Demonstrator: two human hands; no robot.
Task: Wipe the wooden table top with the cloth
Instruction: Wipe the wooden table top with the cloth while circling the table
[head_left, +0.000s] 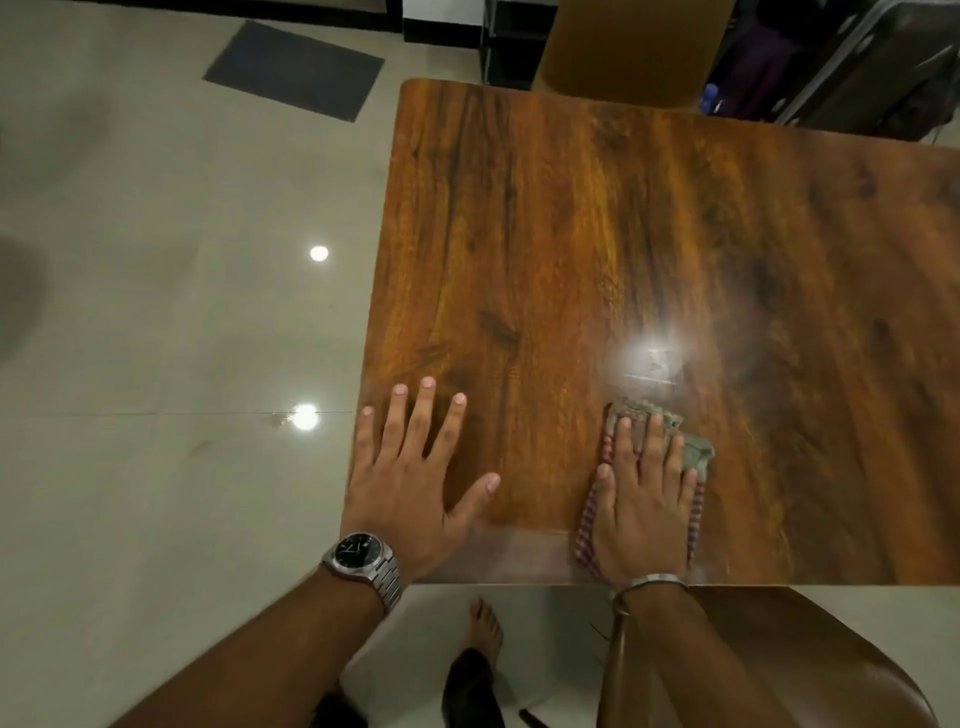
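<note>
Right hand (641, 499): flat, pressing cloth (691, 452); keep your strokes overlapping.
Left hand (415, 478): spread, empty; brace the counter (597, 234).

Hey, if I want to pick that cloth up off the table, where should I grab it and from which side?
Probably the grey bunched end of the cloth, pinched from above on the far right. It sticks out past the right hand, whose flat fingers cover the checked part on the table top.
</note>
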